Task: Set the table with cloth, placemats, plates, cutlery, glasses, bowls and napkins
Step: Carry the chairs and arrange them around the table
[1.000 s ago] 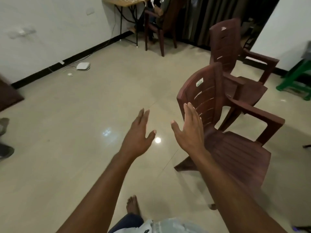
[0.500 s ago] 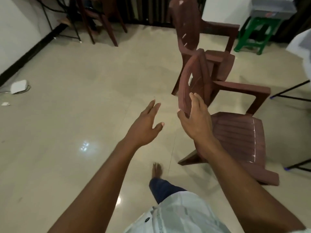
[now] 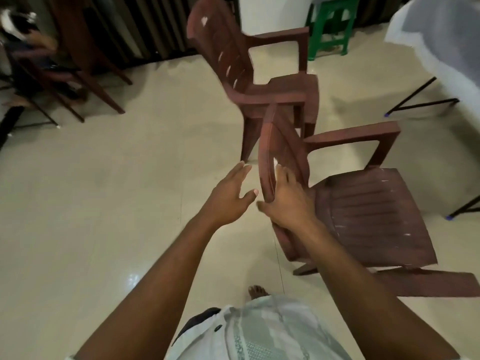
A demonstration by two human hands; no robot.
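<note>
Two brown plastic armchairs (image 3: pixel 368 211) (image 3: pixel 259 74) on pale tiles, green stool (image 3: pixel 331 29) behind

Right hand (image 3: pixel 287 201) on chair back (image 3: pixel 270 157)

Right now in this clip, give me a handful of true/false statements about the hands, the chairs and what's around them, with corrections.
1. The right hand is on the backrest of the near brown chair. True.
2. The left hand grips the same backrest. False: it is open, beside the backrest and apart from it.
3. A second brown chair stands beyond the near one. True.
4. The stool by the far wall is red. False: it is green.
5. Plates lie on the near chair's seat. False: nothing lies on the seat.
</note>
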